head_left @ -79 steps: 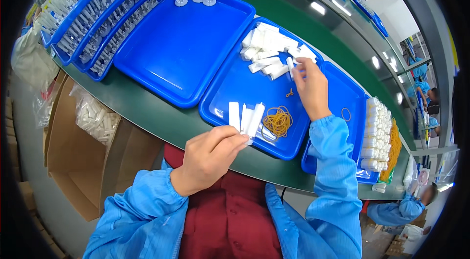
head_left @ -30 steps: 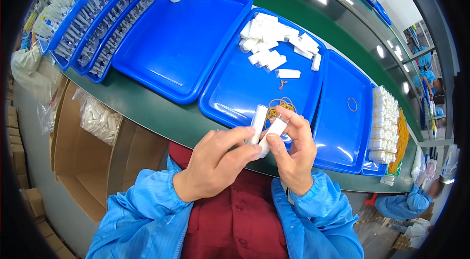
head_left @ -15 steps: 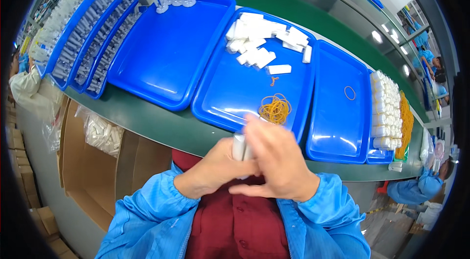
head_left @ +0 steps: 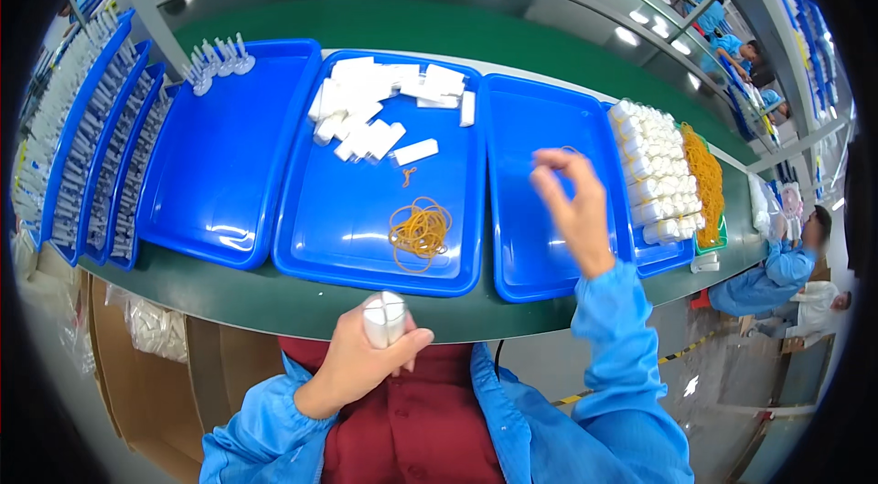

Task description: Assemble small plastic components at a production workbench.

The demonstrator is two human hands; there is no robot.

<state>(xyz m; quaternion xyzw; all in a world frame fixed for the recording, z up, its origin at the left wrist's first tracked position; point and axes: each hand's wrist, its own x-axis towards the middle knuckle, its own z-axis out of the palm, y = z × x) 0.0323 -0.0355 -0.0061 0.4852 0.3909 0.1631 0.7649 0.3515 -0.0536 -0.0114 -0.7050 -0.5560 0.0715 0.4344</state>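
My left hand (head_left: 355, 358) grips white, round-topped pieces (head_left: 384, 319) held side by side, just in front of the table edge. Their lower ends are hidden by my fingers. Over the right-hand blue tray (head_left: 521, 278) my right hand (head_left: 583, 214) is raised with thumb and fingers apart and nothing between them. A rubber band (head_left: 569, 149) shows partly just beyond its fingertips. In the middle blue tray (head_left: 366, 260) lie a tangle of yellow-brown rubber bands (head_left: 421, 235) and a small twisted band (head_left: 408, 177). White rectangular pieces (head_left: 357, 105) are heaped at that tray's far side.
A blue tray (head_left: 219, 173) at left has clear stemmed parts (head_left: 219, 59) in its far corner. Racked trays (head_left: 87, 155) of similar parts stand further left. At right are stacked white bundles (head_left: 649, 173) and a rubber-band heap (head_left: 702, 182). Cardboard boxes (head_left: 137, 374) sit below.
My right hand has left the white pieces and moved right, opening over the right-hand tray. My left hand keeps hold of them, lower down. The view has turned to the right.
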